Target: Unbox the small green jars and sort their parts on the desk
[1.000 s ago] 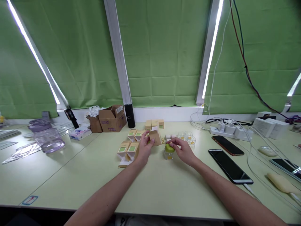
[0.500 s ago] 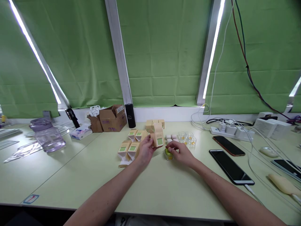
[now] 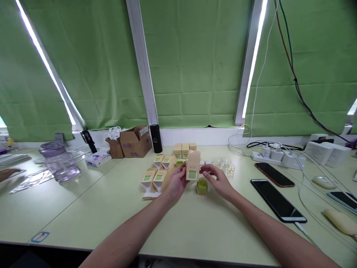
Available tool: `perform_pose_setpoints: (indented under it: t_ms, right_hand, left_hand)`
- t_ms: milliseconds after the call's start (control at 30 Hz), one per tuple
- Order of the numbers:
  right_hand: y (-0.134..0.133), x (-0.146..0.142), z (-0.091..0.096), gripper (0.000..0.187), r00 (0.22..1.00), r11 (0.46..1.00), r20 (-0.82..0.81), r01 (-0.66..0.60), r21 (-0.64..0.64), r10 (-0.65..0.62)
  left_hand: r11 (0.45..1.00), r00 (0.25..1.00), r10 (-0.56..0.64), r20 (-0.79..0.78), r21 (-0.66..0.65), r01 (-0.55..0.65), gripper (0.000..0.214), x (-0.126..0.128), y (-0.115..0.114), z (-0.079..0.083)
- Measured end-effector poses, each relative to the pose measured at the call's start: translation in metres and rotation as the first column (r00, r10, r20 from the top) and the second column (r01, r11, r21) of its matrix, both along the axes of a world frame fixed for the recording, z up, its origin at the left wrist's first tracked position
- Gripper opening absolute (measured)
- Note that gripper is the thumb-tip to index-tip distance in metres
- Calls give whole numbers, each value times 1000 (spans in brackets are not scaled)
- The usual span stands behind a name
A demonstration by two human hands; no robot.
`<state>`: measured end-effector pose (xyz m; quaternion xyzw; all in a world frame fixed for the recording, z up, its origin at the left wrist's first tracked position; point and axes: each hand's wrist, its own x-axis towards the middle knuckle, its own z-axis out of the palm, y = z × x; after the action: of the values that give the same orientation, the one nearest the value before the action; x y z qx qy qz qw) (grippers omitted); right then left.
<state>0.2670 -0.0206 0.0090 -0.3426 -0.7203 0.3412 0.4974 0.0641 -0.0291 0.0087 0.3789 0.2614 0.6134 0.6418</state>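
My left hand (image 3: 177, 182) grips a small kraft cardboard box (image 3: 193, 163) with a green label, held upright above the table. My right hand (image 3: 219, 179) is beside the box's right edge, its fingers apart; whether a fingertip touches the box I cannot tell. Below the box stands a small clear jar with a green lid (image 3: 202, 186), free of both hands. Left of my left hand are several open kraft boxes (image 3: 149, 176), and another green lid (image 3: 179, 163) shows behind them. Several small clear jars with yellow bottoms (image 3: 223, 163) stand behind my right hand.
Closed kraft boxes (image 3: 185, 150) stand at the back, near a black cylinder (image 3: 156, 138) and an open brown carton (image 3: 135, 142). Rightward lie phones (image 3: 279, 201), cables and a power strip (image 3: 273, 157). Leftward stands a purple bottle (image 3: 60, 163); another person's hand (image 3: 9, 174) is at the far left.
My right hand has let go of the green-lidded jar and risen to the box's edge. The box in my left hand has moved slightly right, and another person's hand has appeared at far left.
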Motion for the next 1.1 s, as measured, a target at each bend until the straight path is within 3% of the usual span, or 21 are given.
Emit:
perform_pose_setpoints:
  t_ms: [333, 500, 667, 867, 1100]
  right_hand:
    - [4, -6, -6, 39, 1000, 1000, -8, -7, -25, 7]
    - [3, -6, -1, 49, 991, 989, -129, -62, -135, 45]
    - [0, -5, 8, 54, 950, 970, -312, -88, -225, 14]
    - [6, -5, 4, 59, 957, 969, -277, 9, -249, -80]
    - [7, -7, 1, 57, 962, 966, -268, -20, -256, -51]
  left_hand:
    - [998, 993, 25, -112, 67, -17, 46, 4, -10, 6]
    - [991, 981, 52, -186, 132, -27, 49, 8, -17, 13]
    - [960, 959, 108, -261, 280, -31, 45, 10, -23, 19]
    - [931, 930, 128, -345, 366, 8, 48, 13, -22, 12]
    - [911, 902, 190, -387, 411, -16, 45, 14, -18, 8]
